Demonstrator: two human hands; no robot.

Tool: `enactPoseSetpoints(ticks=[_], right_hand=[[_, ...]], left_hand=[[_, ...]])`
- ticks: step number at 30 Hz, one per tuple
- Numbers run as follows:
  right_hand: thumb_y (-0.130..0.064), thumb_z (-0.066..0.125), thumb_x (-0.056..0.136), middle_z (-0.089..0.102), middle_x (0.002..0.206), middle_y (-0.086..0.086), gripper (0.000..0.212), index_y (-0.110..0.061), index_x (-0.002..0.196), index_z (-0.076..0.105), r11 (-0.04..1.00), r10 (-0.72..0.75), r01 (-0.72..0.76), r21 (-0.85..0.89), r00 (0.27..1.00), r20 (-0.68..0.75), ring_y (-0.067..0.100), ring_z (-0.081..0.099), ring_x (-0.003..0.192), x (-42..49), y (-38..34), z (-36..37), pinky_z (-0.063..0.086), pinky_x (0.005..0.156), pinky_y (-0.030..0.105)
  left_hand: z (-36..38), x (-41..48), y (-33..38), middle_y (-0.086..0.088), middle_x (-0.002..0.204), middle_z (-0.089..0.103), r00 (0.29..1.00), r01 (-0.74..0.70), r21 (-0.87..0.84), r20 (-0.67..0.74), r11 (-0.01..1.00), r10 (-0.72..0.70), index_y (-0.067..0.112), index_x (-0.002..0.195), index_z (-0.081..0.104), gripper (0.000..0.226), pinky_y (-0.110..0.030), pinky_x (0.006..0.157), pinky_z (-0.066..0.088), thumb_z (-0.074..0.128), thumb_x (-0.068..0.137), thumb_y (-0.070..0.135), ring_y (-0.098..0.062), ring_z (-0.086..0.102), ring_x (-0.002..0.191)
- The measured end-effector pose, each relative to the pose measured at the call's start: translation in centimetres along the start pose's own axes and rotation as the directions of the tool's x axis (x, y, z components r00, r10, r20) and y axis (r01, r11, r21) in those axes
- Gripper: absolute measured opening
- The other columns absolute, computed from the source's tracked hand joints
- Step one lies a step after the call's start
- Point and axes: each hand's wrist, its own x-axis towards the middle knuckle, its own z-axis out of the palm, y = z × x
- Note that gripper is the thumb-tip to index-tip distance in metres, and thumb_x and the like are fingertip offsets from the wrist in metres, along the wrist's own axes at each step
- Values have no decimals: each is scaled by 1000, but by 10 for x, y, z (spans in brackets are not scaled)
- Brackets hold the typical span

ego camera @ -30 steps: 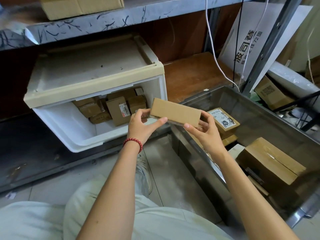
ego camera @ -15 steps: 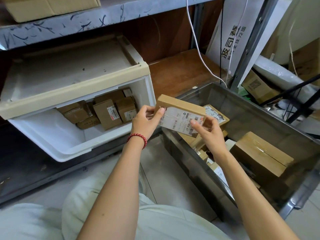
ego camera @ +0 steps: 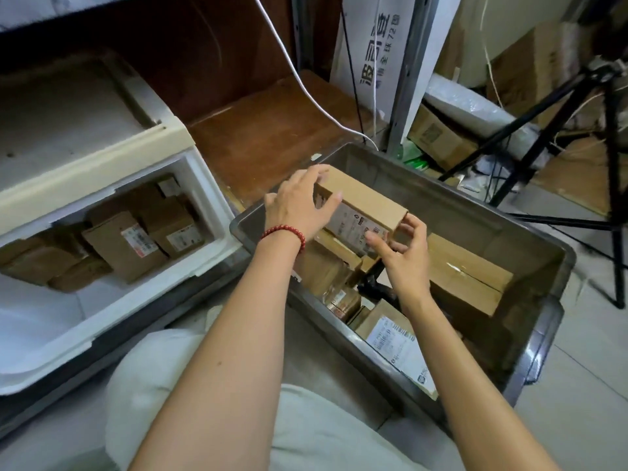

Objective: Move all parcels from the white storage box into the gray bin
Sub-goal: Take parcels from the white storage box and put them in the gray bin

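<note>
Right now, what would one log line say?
left hand grips brown cardboard parcel | right hand pinches its end | parcel over gray bin | white storage box holds other parcels

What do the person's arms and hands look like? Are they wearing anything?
The left arm and right arm are bare, with no sleeves showing. A bracelet of round red beads goes around the left wrist. The right wrist wears nothing. No gloves, and no rings that I can see.

Both hands carried cardboard parcel (ego camera: 362,212) rightward from front of white storage box (ego camera: 217,212), now over gray bin (ego camera: 530,229). Parcel turned, label side facing viewer. Left hand (ego camera: 299,205) shifted onto its far end, right hand (ego camera: 402,246) at near end.
</note>
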Motion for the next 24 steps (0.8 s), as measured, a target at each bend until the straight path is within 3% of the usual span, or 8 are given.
enactPoseSetpoints(ticks=[3,6,9,12,15,20,24], right_hand=[[-35,76,79,47,137,-1,72,-26,137,35,999,52,-52,6,998,-20,19,58,114,13,7,-2,52,95,44],[-31,73,83,48,139,0,69,-24,140,35,995,93,-93,25,996,4,15,58,114,28,16,-4,52,93,34],[-29,70,85,48,138,0,68,-21,142,34,994,113,-113,-1,992,49,-6,58,94,41,27,-2,50,75,13],[-24,71,85,50,135,1,64,-17,139,37,991,133,-131,-40,989,61,-27,51,80,52,39,4,45,64,2],[-21,74,83,53,133,3,64,-16,137,39,984,173,-168,-67,982,81,-16,56,83,60,50,15,47,70,5],[-24,78,79,49,134,4,68,-17,135,41,973,209,-199,-121,975,76,16,60,105,63,66,32,51,94,31],[-27,74,83,43,139,7,72,-17,144,36,950,257,-231,-211,960,107,9,54,99,64,69,46,43,96,22]], left_hand=[[20,26,5,4,140,46,999,18,-40,31,999,-17,34,128,49,41,-50,105,37,54,91,50,-22,47,124],[36,45,3,3,139,46,997,36,-55,66,998,-32,31,129,50,43,-51,104,39,57,90,48,-22,47,125],[52,58,-7,1,139,47,991,67,-41,120,997,-62,28,131,50,46,-50,105,40,59,90,46,-23,47,126],[73,61,-21,-1,139,46,982,120,-33,148,992,-114,25,133,49,46,-47,105,40,58,91,42,-25,47,125],[92,58,-33,-1,141,43,969,163,-12,189,987,-158,22,134,45,46,-50,106,36,56,92,40,-25,46,127],[104,50,-48,1,140,41,970,121,178,187,977,-154,24,130,45,41,-48,103,32,50,94,43,-26,41,129],[105,39,-49,4,147,37,947,-3,409,296,913,-129,27,137,44,46,-50,112,18,41,96,47,-21,26,138]])
